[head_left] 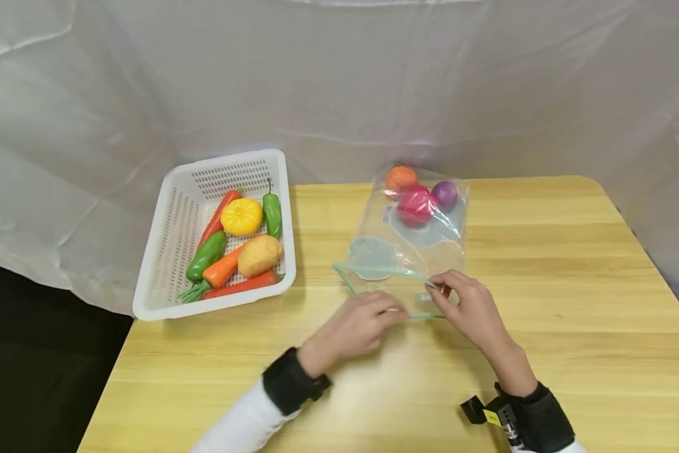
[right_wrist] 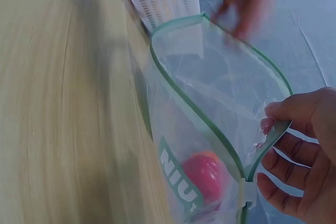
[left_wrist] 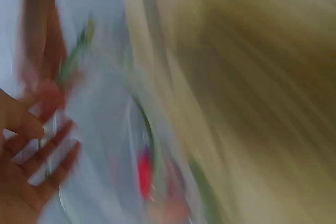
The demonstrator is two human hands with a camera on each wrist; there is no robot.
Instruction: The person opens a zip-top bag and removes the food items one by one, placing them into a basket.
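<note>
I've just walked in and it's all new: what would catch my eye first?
Probably the white basket of bright vegetables on the left of the table. Next, right of it, a clear bag with orange, red and purple produce inside. The right hand pinches the bag's green-edged mouth; the left hand is close by.

Materials and surface finishes on and around a wood-grained tabletop [head_left: 560,264].
Bag [head_left: 370,223] by the far edge: thin, clear, glossy plastic film; rim [right_wrist: 197,109] of green plastic, slider [right_wrist: 248,194] of whitish plastic. Red piece [head_left: 417,206] inside: smooth, shiny. Basket [head_left: 214,307] towards the left edge: smooth, perforated white plastic. Pumpkin [head_left: 241,216]: glossy; potato [head_left: 260,255]: duller. Curtain [head_left: 316,82] beyond the far edge: creased grey cloth, faint sheen.
</note>
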